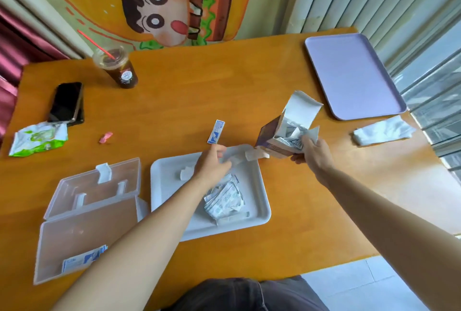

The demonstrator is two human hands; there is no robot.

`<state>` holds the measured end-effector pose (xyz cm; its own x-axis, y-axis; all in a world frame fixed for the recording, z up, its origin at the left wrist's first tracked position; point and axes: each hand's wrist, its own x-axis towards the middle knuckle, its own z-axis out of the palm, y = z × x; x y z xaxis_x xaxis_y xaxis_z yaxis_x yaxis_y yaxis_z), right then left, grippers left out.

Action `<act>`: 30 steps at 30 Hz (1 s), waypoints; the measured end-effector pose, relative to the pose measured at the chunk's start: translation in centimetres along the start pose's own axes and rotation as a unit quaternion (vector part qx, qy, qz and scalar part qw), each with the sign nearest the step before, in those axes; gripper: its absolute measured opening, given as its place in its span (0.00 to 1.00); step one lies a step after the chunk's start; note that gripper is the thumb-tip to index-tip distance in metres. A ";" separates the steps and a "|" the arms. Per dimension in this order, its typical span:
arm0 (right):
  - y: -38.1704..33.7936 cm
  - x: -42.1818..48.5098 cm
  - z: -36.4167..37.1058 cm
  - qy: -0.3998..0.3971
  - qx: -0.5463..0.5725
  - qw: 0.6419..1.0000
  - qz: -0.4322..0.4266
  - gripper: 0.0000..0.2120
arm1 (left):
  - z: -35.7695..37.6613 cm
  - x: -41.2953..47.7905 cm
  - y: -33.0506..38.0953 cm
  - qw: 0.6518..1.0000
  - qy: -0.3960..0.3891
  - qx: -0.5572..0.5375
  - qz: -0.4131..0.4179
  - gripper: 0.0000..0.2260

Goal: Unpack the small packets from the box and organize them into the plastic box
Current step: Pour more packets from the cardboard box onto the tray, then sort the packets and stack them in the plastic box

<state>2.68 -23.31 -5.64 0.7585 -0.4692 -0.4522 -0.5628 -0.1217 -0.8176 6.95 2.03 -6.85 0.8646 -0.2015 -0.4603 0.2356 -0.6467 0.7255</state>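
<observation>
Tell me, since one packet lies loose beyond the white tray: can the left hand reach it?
Probably yes: the left hand is at the tray's far edge, the blue-white packet lies just beyond on the table, nothing between. That hand seems to hold white strips.

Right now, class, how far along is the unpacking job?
Done: a pile of packets lies on the white tray; blue packets sit in the plastic box. In hand: the right hand tilts the cardboard box, more inside; the left hand is over the tray. Left: moving the pile over.
</observation>
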 end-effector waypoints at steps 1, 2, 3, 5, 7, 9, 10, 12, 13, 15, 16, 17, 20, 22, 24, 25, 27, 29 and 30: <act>0.6 1.1 -0.5 0.018 0.010 1.000 0.008 0.16 | -0.1 0.7 0.0 1.000 0.019 0.015 -0.003 0.15; 1.2 1.9 -0.8 0.030 0.021 0.999 0.018 0.17 | -0.3 1.3 -0.1 0.999 0.033 0.028 -0.006 0.13; 1.5 2.5 -0.9 0.038 0.031 0.998 0.030 0.18 | -0.4 1.9 0.0 0.998 0.041 0.040 -0.006 0.12; 1.7 3.2 -0.6 0.048 0.059 0.996 0.047 0.19 | -0.8 3.4 0.2 0.997 0.050 0.056 -0.007 0.11; 1.1 2.9 0.1 0.052 0.085 0.994 0.045 0.17 | -0.8 5.2 0.3 0.995 0.058 0.080 -0.009 0.11; 0.6 2.1 0.8 0.033 0.099 0.994 0.043 0.19 | -0.6 6.8 0.2 0.989 0.069 0.131 -0.013 0.12; 0.6 1.6 1.1 0.024 0.093 0.994 0.052 0.21 | -0.5 7.7 0.1 0.985 0.076 0.154 -0.017 0.12; 1.5 0.4 1.8 0.004 0.062 0.994 0.084 0.22 | -0.2 9.2 -0.3 0.981 0.093 0.170 -0.023 0.13; 1.9 -0.4 2.4 -0.011 0.037 0.995 0.092 0.19 | -0.1 9.7 -0.5 0.980 0.104 0.170 -0.024 0.13; 2.9 -1.1 3.6 -0.026 -0.060 0.997 0.049 0.13 | 0.3 11.1 -1.0 0.977 0.117 0.178 -0.027 0.13; 3.1 -1.1 4.4 -0.030 -0.116 0.993 -0.006 0.12 | 0.5 11.4 -1.2 0.975 0.122 0.185 -0.031 0.14; 3.1 -1.0 5.1 -0.037 -0.166 0.983 -0.065 0.12 | 0.6 11.6 -1.3 0.972 0.126 0.195 -0.038 0.15; 2.6 0.2 7.2 -0.076 -0.307 0.933 -0.171 0.23 | 0.8 11.8 -1.4 0.960 0.130 0.241 -0.058 0.21; 2.1 0.9 8.0 -0.091 -0.396 0.899 -0.162 0.25 | 0.8 11.8 -1.7 0.955 0.126 0.261 -0.062 0.22; 2.0 1.4 8.3 -0.093 -0.443 0.881 -0.137 0.19 | 0.6 11.9 -1.9 0.956 0.123 0.258 -0.069 0.21; 2.0 1.6 8.4 -0.092 -0.453 0.877 -0.127 0.16 | 0.5 11.9 -1.8 0.957 0.123 0.255 -0.068 0.20; 2.2 1.6 8.2 -0.082 -0.464 0.872 -0.131 0.12 | 0.2 11.7 -1.7 0.957 0.123 0.254 -0.061 0.18; 2.4 1.4 7.9 -0.057 -0.461 0.871 -0.162 0.11 | 0.0 11.4 -1.5 0.960 0.122 0.244 -0.054 0.16; 2.4 1.4 7.8 -0.045 -0.450 0.874 -0.181 0.11 | -0.1 11.2 -1.5 0.964 0.121 0.230 -0.050 0.14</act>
<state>4.94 -17.45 -10.95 0.9400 -0.1920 -0.2819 -0.2810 -0.9045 -0.3208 16.36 0.85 -13.05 0.9391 0.0202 -0.3431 0.1491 -0.9234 0.3537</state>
